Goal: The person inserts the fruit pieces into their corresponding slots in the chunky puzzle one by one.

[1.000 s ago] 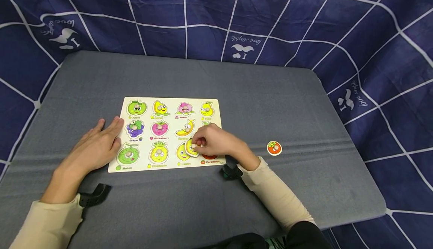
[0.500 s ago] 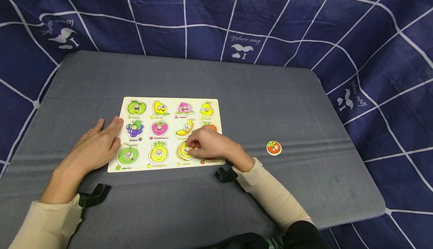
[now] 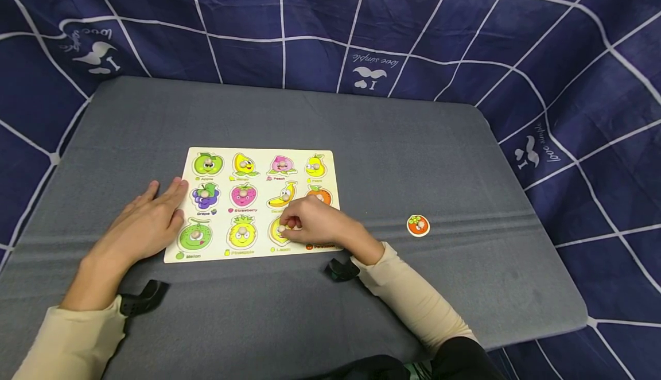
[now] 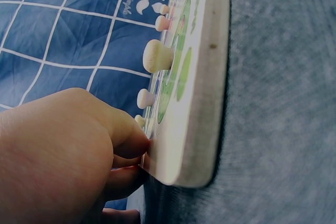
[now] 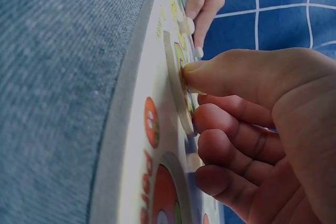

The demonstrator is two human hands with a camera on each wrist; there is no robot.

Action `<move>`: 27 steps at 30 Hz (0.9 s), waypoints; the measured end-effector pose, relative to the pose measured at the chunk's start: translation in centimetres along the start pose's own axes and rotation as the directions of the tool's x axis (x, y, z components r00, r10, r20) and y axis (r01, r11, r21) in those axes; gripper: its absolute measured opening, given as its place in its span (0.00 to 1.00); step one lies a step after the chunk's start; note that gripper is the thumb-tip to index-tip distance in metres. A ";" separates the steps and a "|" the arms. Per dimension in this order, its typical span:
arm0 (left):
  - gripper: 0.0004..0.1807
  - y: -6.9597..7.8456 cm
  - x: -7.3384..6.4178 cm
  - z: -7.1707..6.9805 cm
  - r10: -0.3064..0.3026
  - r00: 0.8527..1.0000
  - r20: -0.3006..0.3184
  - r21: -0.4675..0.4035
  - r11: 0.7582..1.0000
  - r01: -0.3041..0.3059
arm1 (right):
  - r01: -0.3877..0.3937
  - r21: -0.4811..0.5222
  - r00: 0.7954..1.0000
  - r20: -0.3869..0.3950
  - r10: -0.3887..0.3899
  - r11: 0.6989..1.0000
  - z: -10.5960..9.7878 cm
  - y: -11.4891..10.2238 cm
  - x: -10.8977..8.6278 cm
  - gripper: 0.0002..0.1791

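Note:
A pale wooden knob puzzle board [image 3: 263, 167] with fruit pictures lies on the grey table. My right hand [image 3: 320, 219] pinches the yellow lemon puzzle piece [image 3: 276, 231] by its knob, over the lemon spot in the bottom row. In the right wrist view, the edge of the lemon piece [image 5: 176, 77] stands up from the board's face. My left hand [image 3: 144, 222] rests with straight fingers at the board's left edge; in the left wrist view, its fingertips touch the board corner. Beside it is the melon piece [image 3: 195, 236] in its slot.
A round orange-red persimmon piece [image 3: 418, 226] lies by itself on the grey table [image 3: 413, 156] right of the board. Other knobbed pieces, such as the pineapple [image 3: 242, 234] and banana, sit in their slots. A dark blue checked cloth [image 3: 320, 12] hangs around the table.
My right hand has moved slightly left with the lemon piece, bringing it over the printed lemon and uncovering the orange piece. The left hand and the persimmon piece have stayed put.

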State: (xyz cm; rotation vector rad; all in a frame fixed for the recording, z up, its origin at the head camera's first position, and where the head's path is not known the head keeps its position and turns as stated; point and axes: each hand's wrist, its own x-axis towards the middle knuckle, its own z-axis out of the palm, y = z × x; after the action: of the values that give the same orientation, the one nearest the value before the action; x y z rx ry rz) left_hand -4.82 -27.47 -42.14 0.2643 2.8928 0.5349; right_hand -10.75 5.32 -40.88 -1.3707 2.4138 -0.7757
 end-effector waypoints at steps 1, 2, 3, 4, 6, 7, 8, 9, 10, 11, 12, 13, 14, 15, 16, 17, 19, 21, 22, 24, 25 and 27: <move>0.32 0.0 0.0 0.0 -0.001 1.000 0.001 0.000 1.000 0.001 | -0.002 -0.001 1.000 0.000 0.002 1.000 0.0 0.0 0.0 0.02; 0.32 0.0 0.0 0.0 -0.001 1.000 0.001 0.000 1.000 0.001 | -0.004 -0.001 1.000 0.000 0.004 1.000 0.1 0.0 0.0 0.02; 0.32 0.0 0.0 0.0 0.000 1.000 0.000 0.001 1.000 0.000 | -0.007 -0.001 1.000 0.001 0.007 1.000 0.1 -0.1 0.0 0.02; 0.32 0.0 0.0 0.0 0.000 1.000 0.001 0.001 1.000 0.000 | -0.010 -0.004 1.000 0.004 0.010 1.000 0.1 -0.1 0.0 0.02; 0.32 0.0 0.0 0.0 0.001 1.000 0.001 0.002 1.000 -0.001 | -0.014 -0.009 1.000 0.010 0.014 1.000 0.1 -0.2 0.0 0.02; 0.32 0.0 0.0 0.0 0.001 1.000 0.001 0.002 1.000 -0.001 | -0.014 -0.016 1.000 0.011 0.014 1.000 0.1 -0.2 0.0 0.02; 0.32 0.0 0.0 0.0 0.001 1.000 0.001 0.003 1.000 -0.001 | -0.013 -0.023 1.000 0.012 0.013 1.000 0.1 -0.2 0.0 0.02; 0.32 0.0 0.0 0.0 0.001 1.000 0.003 0.003 1.000 -0.001 | -0.011 -0.029 1.000 0.014 0.011 1.000 0.1 -0.2 0.0 0.02; 0.32 -0.1 0.0 0.0 0.002 1.000 0.003 0.005 1.000 -0.002 | -0.008 -0.036 1.000 0.015 0.009 0.999 0.1 -0.3 0.0 0.02; 0.32 -0.1 0.0 0.0 0.002 1.000 0.004 0.005 1.000 -0.002 | -0.004 -0.043 1.000 0.015 0.005 0.999 0.1 -0.3 0.0 0.02; 0.32 -0.1 0.0 0.0 0.002 1.000 0.004 0.004 1.000 -0.002 | -0.001 -0.050 1.000 0.013 0.001 0.999 0.1 -0.3 0.0 0.02; 0.32 -0.1 0.0 0.0 0.002 1.000 0.004 0.005 1.000 -0.002 | 0.003 -0.057 1.000 0.011 -0.002 0.998 0.1 -0.3 0.0 0.02; 0.32 -0.1 0.0 0.0 0.002 1.000 0.004 0.005 1.000 -0.002 | 0.005 -0.063 1.000 0.010 -0.004 0.998 0.2 -0.3 0.0 0.02; 0.32 -0.1 0.1 0.0 0.002 1.000 0.004 0.005 1.000 -0.003 | 0.006 -0.070 1.000 0.006 -0.006 0.998 0.2 -0.4 0.0 0.02; 0.32 -0.1 0.1 0.0 0.003 1.000 0.003 0.005 1.000 -0.003 | 0.007 -0.076 1.000 0.003 -0.007 0.997 0.3 -0.4 0.0 0.02; 0.32 -0.1 0.1 0.1 0.002 1.000 0.003 0.005 1.000 -0.002 | 0.007 -0.079 1.000 0.001 -0.007 0.997 0.3 -0.4 0.0 0.02; 0.32 -0.1 0.0 0.1 0.003 1.000 0.000 0.007 1.000 -0.003 | 0.007 -0.085 1.000 -0.003 -0.007 0.996 0.4 -0.4 0.0 0.02; 0.32 -0.2 0.0 0.1 0.003 1.000 -0.001 0.008 1.000 -0.003 | 0.009 -0.083 1.000 -0.006 -0.010 0.997 0.3 -0.4 -0.1 0.02; 0.32 -0.2 -0.1 0.1 0.002 1.000 -0.001 0.008 1.000 -0.002 | 0.012 -0.077 1.000 -0.007 -0.012 0.997 0.3 -0.4 -0.1 0.02; 0.32 -0.2 -0.1 0.1 0.003 1.000 -0.002 0.010 1.000 -0.003 | 0.012 -0.063 1.000 -0.012 -0.013 0.998 0.1 -0.3 -0.3 0.02; 0.32 -0.2 0.0 0.1 0.003 1.000 -0.002 0.009 1.000 -0.003 | 0.013 -0.059 1.000 -0.018 -0.014 0.998 0.0 -0.2 -0.5 0.02; 0.32 -0.2 0.0 0.1 0.005 1.000 -0.002 0.010 1.000 -0.005 | 0.012 -0.057 0.999 -0.039 -0.014 0.998 -0.3 0.1 -0.8 0.02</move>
State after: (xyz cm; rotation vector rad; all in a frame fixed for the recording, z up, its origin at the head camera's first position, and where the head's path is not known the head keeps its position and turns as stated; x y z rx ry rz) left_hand -4.83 -27.64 -42.31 0.2725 2.8987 0.5218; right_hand -10.53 6.17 -40.71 -1.4066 2.4775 -0.7500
